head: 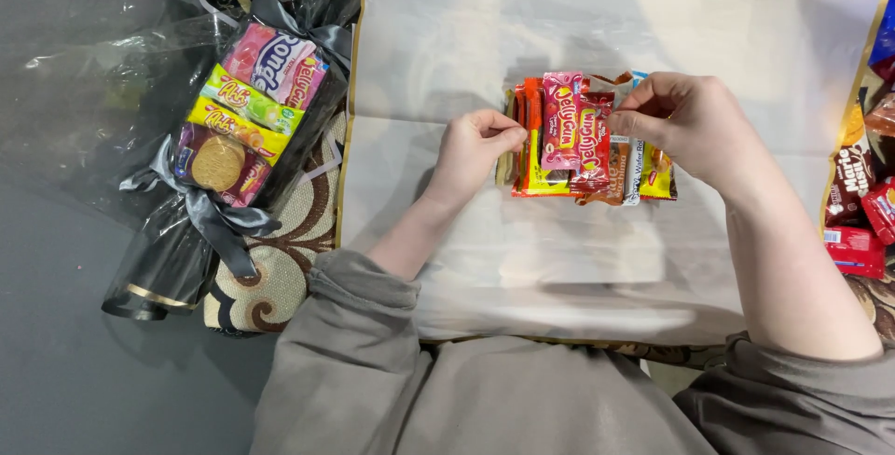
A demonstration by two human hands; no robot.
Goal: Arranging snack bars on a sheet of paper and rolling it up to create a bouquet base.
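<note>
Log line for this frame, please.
left hand: pinching left edge of snack packet stack | right hand: pinching its right side | surface: white wrapping sheet | nearby: wrapped snack bouquet

Glossy plastic snack wrappers [583,138], translucent matt wrapping sheet [578,35], shiny cellophane bundle [233,129], satin grey ribbon [219,217]

This looks like a home set up for making gift bundles by hand, though the tight downward view leaves that uncertain. A patterned cushion [280,259] in cream and brown lies at the left, a household furnishing rather than shop fitting. Across it rests a finished snack bouquet [233,129] in dark wrap with grey ribbon. A wide sheet of translucent wrapping film [578,268] covers the middle, and loose red snack packets [862,222] crowd the right edge.
</note>
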